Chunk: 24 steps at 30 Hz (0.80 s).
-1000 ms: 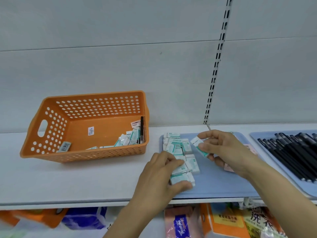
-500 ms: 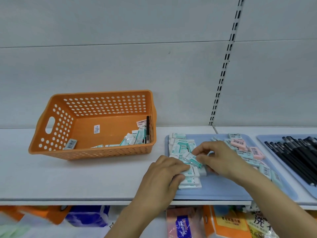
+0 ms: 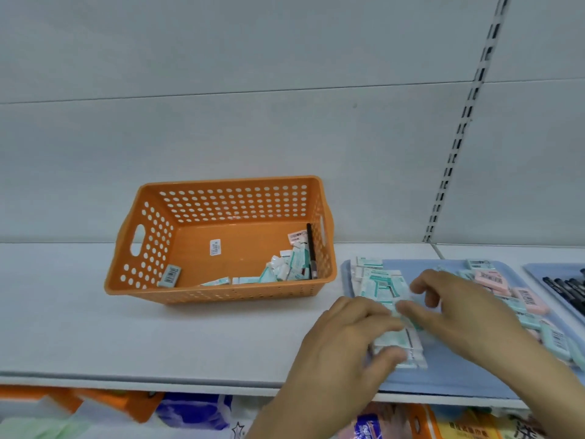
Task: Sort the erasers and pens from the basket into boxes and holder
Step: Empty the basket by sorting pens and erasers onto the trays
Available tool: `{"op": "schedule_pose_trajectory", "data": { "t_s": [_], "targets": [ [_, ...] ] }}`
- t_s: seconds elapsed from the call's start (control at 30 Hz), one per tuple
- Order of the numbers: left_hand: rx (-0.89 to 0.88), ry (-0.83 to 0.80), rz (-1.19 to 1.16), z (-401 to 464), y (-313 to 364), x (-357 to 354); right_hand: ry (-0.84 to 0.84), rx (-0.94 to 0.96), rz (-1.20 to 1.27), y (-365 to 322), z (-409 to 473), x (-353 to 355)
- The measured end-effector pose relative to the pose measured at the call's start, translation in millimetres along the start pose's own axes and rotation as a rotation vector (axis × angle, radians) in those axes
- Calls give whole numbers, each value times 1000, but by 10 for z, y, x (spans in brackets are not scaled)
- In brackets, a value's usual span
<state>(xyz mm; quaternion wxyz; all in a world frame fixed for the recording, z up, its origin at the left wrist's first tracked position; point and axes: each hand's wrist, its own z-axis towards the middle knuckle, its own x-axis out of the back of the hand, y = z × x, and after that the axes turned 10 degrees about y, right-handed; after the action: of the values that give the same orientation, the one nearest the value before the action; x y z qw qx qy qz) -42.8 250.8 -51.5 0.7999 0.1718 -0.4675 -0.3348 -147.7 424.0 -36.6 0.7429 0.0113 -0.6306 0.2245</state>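
Note:
An orange perforated basket (image 3: 221, 198) stands on the white shelf. It holds several white-and-teal erasers (image 3: 285, 267), a black pen (image 3: 311, 251) against its right wall and a grey eraser (image 3: 169, 275). To its right lies a blue tray (image 3: 443, 375) with rows of white-and-teal erasers (image 3: 376, 280). My left hand (image 3: 342, 350) grips a front stack of these erasers (image 3: 400, 346), thumb at its near side. My right hand (image 3: 452, 308) meets it from the right, its thumb holding one eraser (image 3: 411, 321) onto that stack; motion blur hides the grip's detail.
Pink erasers (image 3: 490, 278) and pale teal ones (image 3: 554, 337) lie along the tray's right side. A second blue tray (image 3: 535, 270) with black pens (image 3: 566, 289) sits at the far right. Packaged goods (image 3: 193, 410) fill the shelf below. A slotted upright (image 3: 459, 137) runs up the back wall.
My right hand came down and left with its eraser from above the tray to the front stack. My left hand stayed on that stack. The view shifted, so everything sits further right.

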Motion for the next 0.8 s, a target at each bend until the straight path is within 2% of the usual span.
{"op": "schedule_pose_trajectory", "data": {
  "t_s": [0.1, 0.17, 0.23, 0.3, 0.37, 0.4, 0.47, 0.7, 0.8],
  "targets": [
    [-13, 202, -63, 180, 24, 604, 162, 71, 181, -192, 82, 87],
    [92, 278, 20, 419, -154, 1000, 237, 116, 325, -427, 168, 146],
    [294, 140, 204, 694, -435, 1241, 262, 139, 415, -689, 268, 154],
    [502, -141, 359, 890, -720, 1259, 254, 163, 439, -925, 360, 103],
    [599, -389, 408, 1006, -894, 1155, 252, 164, 443, -1079, 427, 9],
    [614, -461, 414, 1041, -938, 1093, 252, 151, 452, -1129, 447, -34],
    [613, -498, 399, 1078, -989, 992, 262, 131, 478, -1179, 459, -105],
    [663, -439, 225, 1096, -1104, 913, 286, 142, 487, -1193, 422, -198],
    [621, -406, 199, 1094, -1075, 910, 285, 147, 499, -1184, 432, -197]
  ]
}}
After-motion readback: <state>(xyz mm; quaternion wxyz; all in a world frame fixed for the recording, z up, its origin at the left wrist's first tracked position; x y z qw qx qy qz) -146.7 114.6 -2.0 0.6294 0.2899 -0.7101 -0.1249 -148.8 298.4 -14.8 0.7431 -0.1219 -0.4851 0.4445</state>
